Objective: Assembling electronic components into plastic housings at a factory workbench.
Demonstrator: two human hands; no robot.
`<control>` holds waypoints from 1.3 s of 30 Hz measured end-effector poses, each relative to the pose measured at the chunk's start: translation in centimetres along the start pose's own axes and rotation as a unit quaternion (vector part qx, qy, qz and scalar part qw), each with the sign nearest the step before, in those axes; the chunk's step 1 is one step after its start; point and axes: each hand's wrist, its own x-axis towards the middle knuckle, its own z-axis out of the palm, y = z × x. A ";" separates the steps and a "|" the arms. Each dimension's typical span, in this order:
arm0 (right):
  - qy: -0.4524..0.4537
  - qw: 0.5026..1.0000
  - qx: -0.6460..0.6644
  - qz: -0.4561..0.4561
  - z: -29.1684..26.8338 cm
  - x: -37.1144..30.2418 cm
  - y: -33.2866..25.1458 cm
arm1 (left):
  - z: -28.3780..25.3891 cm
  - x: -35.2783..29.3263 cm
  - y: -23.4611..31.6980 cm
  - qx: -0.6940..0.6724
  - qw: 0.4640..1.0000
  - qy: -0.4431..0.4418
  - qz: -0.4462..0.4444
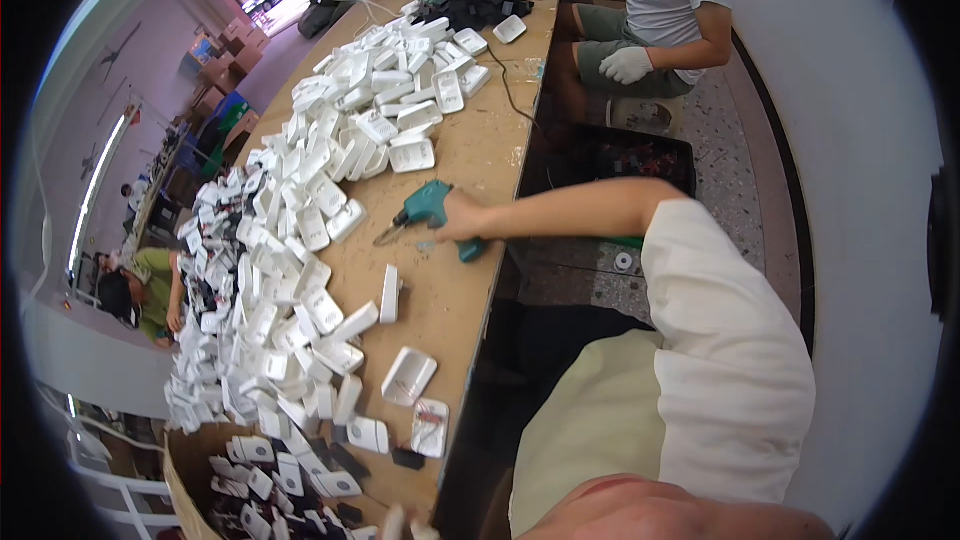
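Observation:
My right hand (462, 216) is closed around the handle of a teal power screwdriver (428, 202), whose tip points left just above or on the tabletop. At the bottom edge, only blurred fingertips of my left hand (398, 522) show, and what they hold, if anything, cannot be made out. Between the two hands lie an open white plastic shell (408, 376) and a white shell with thin wires inside (430, 428). Beside the latter rests a small black block (408, 459). A narrow white housing (390, 294) stands on edge below the screwdriver.
A long heap of white plastic shells (320, 155) covers the table's far side. A cardboard box (185, 480) holds white and black parts. Another person's gloved hand (627, 65) rests at the upper right, near a black cable (508, 90) and dark parts (475, 2).

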 end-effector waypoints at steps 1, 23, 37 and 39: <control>-0.029 0.999 -0.042 -0.010 -1.1 -0.7 -1.6 | -2.7 -3.3 -0.2 -0.001 0.994 0.090 -0.060; -0.089 0.899 0.005 -0.429 9.1 -18.7 -7.1 | -35.0 -22.6 -30.1 0.519 0.623 0.471 -0.346; -0.167 0.912 -0.021 -0.374 8.3 -13.2 -2.6 | -32.2 -17.3 -43.7 0.614 0.714 0.233 -0.243; -0.142 0.916 -0.023 -0.374 7.6 -13.6 -2.2 | -32.1 -13.9 -44.3 0.575 0.743 0.269 -0.213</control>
